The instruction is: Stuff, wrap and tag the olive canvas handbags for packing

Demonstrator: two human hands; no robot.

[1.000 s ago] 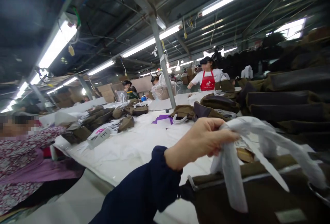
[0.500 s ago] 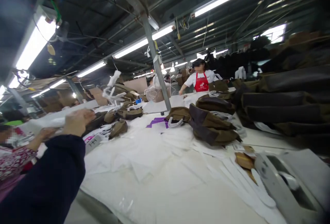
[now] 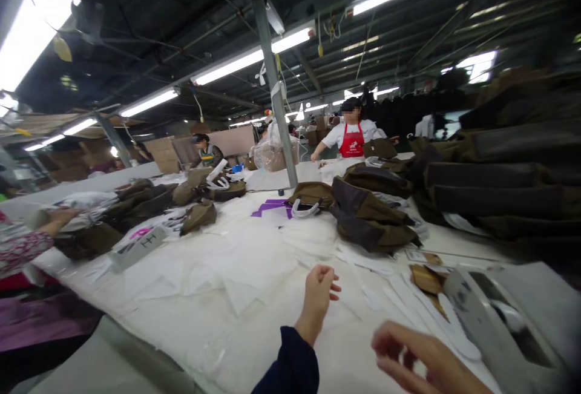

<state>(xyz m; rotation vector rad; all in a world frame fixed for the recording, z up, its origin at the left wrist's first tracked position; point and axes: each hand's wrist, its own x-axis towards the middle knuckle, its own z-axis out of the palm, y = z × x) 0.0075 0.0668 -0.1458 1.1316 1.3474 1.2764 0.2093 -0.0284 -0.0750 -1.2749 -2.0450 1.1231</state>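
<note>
My left hand [image 3: 320, 292], in a dark navy sleeve, is over the white-covered table [image 3: 254, 333] with its fingers loosely bent and apart. Nothing shows in it. To its right, my right hand [image 3: 415, 351] enters from the bottom edge, slightly blurred. Its thumb and curled fingers are apart, with nothing visible between them. Long white strips [image 3: 420, 312] lie just beyond my right hand, beside some brown paper pieces [image 3: 427, 279]. A brown and dark grey bag [image 3: 367, 218] rests on the table further back.
Brown bags are piled high [image 3: 503, 182] at the right. A grey box-like holder [image 3: 499, 321] stands at front right, a marked white box [image 3: 138, 249] at left. Purple sheets [image 3: 272, 207] lie near a metal post [image 3: 279, 97]. Co-workers stand around the table, one in a red apron [image 3: 351, 141].
My left hand has come back from the far left to the middle front. My right hand has entered view. White handles, blurred and raised at left before, now sit lower on a brown bag.
</note>
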